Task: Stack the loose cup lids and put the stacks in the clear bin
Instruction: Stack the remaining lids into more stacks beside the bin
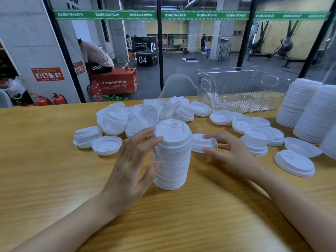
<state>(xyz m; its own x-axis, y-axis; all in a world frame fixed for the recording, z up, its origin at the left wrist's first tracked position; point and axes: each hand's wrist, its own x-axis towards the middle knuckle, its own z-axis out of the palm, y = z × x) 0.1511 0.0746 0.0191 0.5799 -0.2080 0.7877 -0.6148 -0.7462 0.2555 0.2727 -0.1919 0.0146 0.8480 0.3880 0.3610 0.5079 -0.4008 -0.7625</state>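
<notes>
Our left hand (131, 166) steadies the tall stack (171, 155) in a loose open grip; our right hand (231, 151) pinches a small stack (202, 142) just right of it on the surface (54, 170).

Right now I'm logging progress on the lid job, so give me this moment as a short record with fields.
left hand: steadying the stack in progress, fingers open against its side
right hand: pinching a small stack of lids on the table
clear bin: empty, far right of table
finished stacks: beside the bin, not in it
loose lids: many, scattered behind the hands
</notes>
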